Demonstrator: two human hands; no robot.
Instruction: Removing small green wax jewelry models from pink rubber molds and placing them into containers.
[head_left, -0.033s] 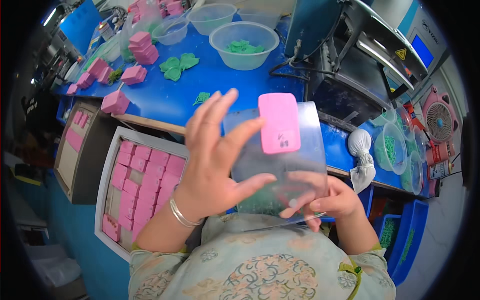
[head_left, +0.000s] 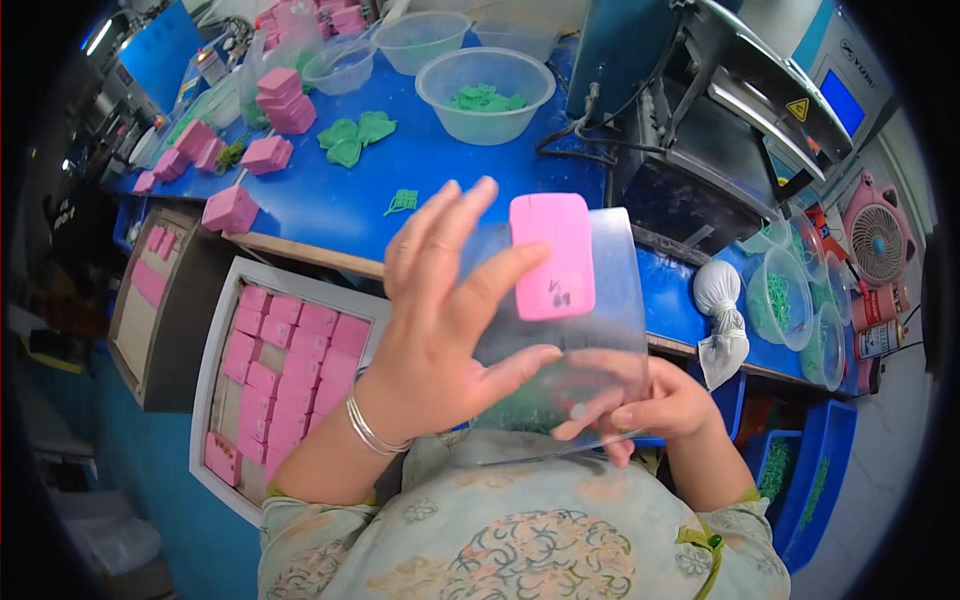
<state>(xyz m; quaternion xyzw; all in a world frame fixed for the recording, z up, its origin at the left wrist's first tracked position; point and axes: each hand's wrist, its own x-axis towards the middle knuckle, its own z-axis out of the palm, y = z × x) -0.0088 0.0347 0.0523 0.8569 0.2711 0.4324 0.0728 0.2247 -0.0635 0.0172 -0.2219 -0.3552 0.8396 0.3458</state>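
Head view: a clear plastic sheet (head_left: 590, 340) bearing a pink block (head_left: 552, 256) is gripped at its lower edge by the right hand (head_left: 655, 400), steadied by the splayed left hand (head_left: 440, 320), above the blue table (head_left: 450, 180) edge.

tray of blocks (head_left: 290, 365) sits lower left under the table (head_left: 470, 180), bowls (head_left: 485, 95) on top behind, machine (head_left: 700, 130) to the right

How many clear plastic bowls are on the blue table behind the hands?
3 for certain: one bowl with green pieces, an empty one behind it, a smaller one to their left. More clear containers sit at far right; others may be hidden.
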